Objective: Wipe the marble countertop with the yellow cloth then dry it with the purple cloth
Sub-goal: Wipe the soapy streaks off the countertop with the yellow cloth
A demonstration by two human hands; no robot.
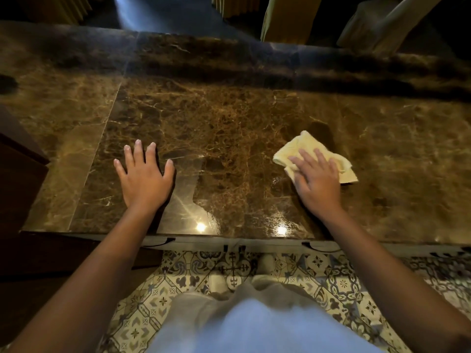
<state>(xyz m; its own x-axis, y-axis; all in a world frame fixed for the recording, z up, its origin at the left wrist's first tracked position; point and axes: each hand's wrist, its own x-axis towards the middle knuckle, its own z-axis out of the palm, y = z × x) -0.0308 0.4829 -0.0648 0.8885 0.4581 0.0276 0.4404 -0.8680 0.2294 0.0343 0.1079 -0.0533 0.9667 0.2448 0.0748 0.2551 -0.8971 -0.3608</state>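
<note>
A brown veined marble countertop fills the middle of the head view. A crumpled yellow cloth lies on it at the right. My right hand presses flat on the cloth's near part, fingers spread over it. My left hand rests flat on the bare marble at the left, fingers apart, holding nothing. A wet, glossy patch shows on the marble between and in front of my hands. No purple cloth is in view.
The counter's near edge runs above a patterned tiled floor. A dark wooden cabinet stands at the left. Beyond the raised back ledge are chairs in yellowish covers.
</note>
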